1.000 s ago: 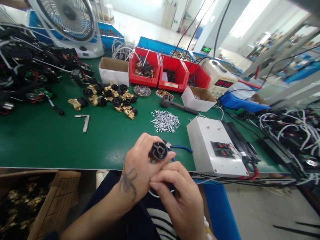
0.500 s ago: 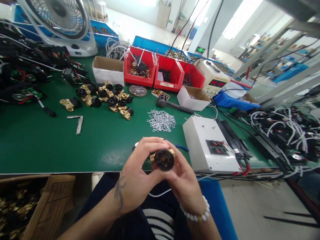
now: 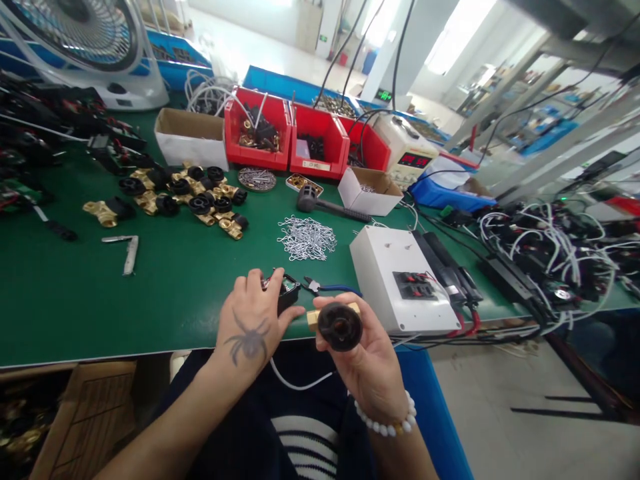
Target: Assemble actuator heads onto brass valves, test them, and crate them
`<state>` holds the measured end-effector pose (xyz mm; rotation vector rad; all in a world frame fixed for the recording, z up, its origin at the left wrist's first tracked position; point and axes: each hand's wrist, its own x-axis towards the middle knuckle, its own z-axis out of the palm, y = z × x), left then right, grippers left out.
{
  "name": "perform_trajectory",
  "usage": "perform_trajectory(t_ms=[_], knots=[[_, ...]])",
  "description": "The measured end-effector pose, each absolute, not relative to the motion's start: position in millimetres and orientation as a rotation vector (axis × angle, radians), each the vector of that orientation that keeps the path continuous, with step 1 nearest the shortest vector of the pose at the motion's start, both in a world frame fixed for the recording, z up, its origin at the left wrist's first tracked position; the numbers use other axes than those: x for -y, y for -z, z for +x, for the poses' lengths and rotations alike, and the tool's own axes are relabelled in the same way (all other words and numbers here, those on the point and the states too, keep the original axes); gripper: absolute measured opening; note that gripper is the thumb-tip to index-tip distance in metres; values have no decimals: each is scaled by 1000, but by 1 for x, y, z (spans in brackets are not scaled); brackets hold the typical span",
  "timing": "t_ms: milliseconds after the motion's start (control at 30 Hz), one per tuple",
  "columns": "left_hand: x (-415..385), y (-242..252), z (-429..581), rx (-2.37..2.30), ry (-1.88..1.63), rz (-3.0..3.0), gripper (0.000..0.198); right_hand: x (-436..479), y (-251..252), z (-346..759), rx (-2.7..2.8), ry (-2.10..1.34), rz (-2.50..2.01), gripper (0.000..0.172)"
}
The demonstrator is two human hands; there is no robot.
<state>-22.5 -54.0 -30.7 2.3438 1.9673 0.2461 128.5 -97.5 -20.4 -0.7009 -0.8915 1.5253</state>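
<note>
Fitting [image 3: 341, 327] near table [image 3: 175, 300] front edge, right hand [image 3: 367, 357] grip clamped on it; left hand [image 3: 253, 327] fingers and thumb wrap black housing [image 3: 289, 298]. Best hold fitting firmly, round face visible, housing steady.

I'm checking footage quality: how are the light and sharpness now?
Head view: far floor washed out by brightness; carton dim at lower left; fan stretched near the corner; valve in the right hand reasonably clear.

Head cam looks fwd/down over bench [image 3: 170, 307].
</note>
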Motion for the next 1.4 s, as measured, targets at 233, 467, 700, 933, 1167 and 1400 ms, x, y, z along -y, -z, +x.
perform_trajectory(t_ms=[233, 467, 700, 933, 1167, 1400], knots=[[37, 44, -36, -1643, -850, 1822, 53, 107, 15, 132, 850, -1547, -717, 31], [40, 29, -34, -709, -1355, 810, 41, 111, 10, 128, 726, -1638, -701, 35], [54, 12, -23, -689, -1342, 782, 38, 118, 8, 123, 793, -1670, -862, 33], [71, 9, -30, -862, -1254, 1261, 45, 117, 6, 120, 826, -1589, -930, 30], [74, -2, -27, -999, -1293, 1684, 48, 121, 3, 113, 865, -1452, -987, 27], [71, 5, -29, -1014, -1157, 1900, 57, 116, 7, 113, 851, -1339, -1084, 31]])
